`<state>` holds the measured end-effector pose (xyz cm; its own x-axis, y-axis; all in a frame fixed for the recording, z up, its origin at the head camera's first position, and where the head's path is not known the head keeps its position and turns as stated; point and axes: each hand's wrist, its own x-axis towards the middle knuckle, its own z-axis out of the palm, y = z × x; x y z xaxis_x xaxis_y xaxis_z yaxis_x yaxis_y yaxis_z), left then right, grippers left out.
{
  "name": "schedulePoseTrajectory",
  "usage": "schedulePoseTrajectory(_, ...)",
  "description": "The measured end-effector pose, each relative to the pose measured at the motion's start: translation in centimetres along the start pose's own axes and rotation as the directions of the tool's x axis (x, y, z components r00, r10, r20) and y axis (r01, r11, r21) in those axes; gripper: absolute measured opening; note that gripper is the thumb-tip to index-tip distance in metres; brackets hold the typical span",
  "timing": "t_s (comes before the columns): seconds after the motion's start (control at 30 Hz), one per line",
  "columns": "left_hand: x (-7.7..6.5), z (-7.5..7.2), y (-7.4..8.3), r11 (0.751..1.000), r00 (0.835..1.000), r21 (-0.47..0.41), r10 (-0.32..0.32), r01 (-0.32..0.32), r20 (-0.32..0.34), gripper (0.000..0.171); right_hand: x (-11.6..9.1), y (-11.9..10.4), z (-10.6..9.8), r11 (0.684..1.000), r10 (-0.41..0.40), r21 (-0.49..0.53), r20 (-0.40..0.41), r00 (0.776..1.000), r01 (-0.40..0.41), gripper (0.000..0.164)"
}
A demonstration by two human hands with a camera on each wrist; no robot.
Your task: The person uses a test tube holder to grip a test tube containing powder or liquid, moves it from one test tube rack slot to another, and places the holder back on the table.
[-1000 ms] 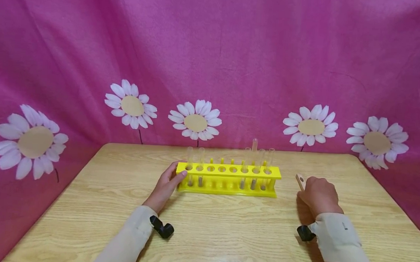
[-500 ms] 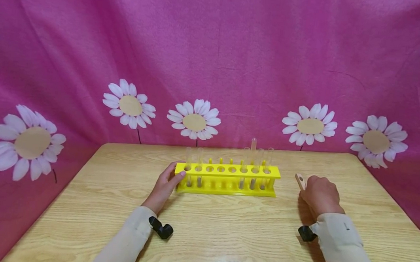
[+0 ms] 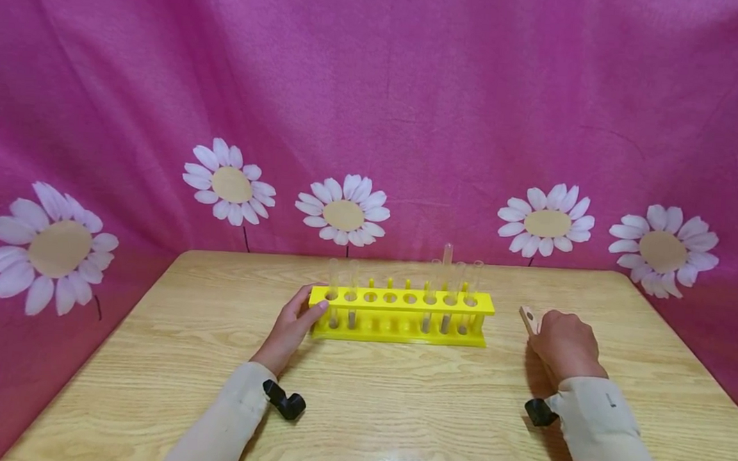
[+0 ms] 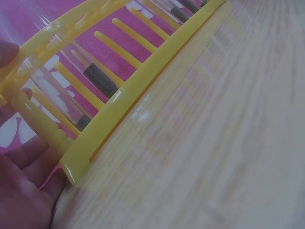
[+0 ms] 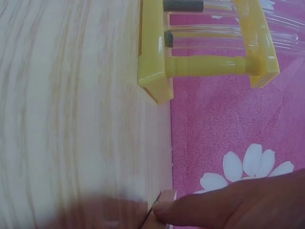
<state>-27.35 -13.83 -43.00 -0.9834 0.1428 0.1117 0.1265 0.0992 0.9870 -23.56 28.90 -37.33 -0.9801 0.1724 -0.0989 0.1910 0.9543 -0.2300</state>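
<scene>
A yellow test tube rack [image 3: 402, 306] stands upright on the table. My left hand [image 3: 289, 327] grips its left end, thumb on the front of the top bar and fingers behind. Several clear test tubes [image 4: 100, 80] stand in its holes, two at the left and the others at the right, with dark grey material at their bottoms. One upside-down tube [image 3: 448, 254] rises behind the rack's right part. To the right of the rack, my right hand [image 3: 566, 342] pinches a wooden test tube holder [image 3: 529, 320] low over the table; most of it is hidden under the hand.
The wood-grain table [image 3: 398, 399] runs back to a pink curtain [image 3: 412, 121] printed with white flowers. Yellow pegs [image 4: 126, 50] line the rack's rear edge. Between the rack and my right hand lies bare tabletop.
My right hand has shifted very slightly to the right with the test tube holder. The left hand and the rack stay where they were.
</scene>
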Motion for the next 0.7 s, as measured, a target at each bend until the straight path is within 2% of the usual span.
schedulePoseTrajectory(0.2,0.1,-0.3,-0.2,1.000,0.999,-0.005,0.008,-0.008,0.032,0.043,-0.1,0.7,-0.3,0.999,-0.013,0.052,-0.034,0.999,0.015,0.024)
schedulePoseTrajectory(0.27,-0.3,-0.2,0.5,1.000,0.999,0.005,0.014,-0.014,0.044,0.042,-0.1,0.9,-0.4,0.998,-0.011,0.067,-0.027,1.000,0.013,0.025)
schedulePoseTrajectory(0.33,-0.3,-0.3,0.4,1.000,0.999,0.005,0.015,-0.015,0.048,0.042,0.0,1.0,-0.4,0.997,-0.012,0.081,-0.020,1.000,0.013,0.026)
schedulePoseTrajectory(0.43,-0.3,-0.2,0.4,1.000,0.999,0.013,0.018,-0.019,0.045,0.043,-0.1,1.1,-0.4,0.995,-0.010,0.095,-0.013,1.000,0.011,0.027)
schedulePoseTrajectory(0.5,0.2,-0.3,-0.4,1.000,0.999,0.007,0.021,-0.021,0.035,0.045,-0.2,1.1,-0.6,0.995,-0.013,0.095,-0.014,1.000,0.014,0.026)
schedulePoseTrajectory(0.7,0.1,-0.2,-0.3,1.000,0.999,0.022,0.021,-0.022,0.023,0.046,-0.4,1.0,-1.1,0.993,0.028,0.114,0.022,0.999,-0.030,0.026)
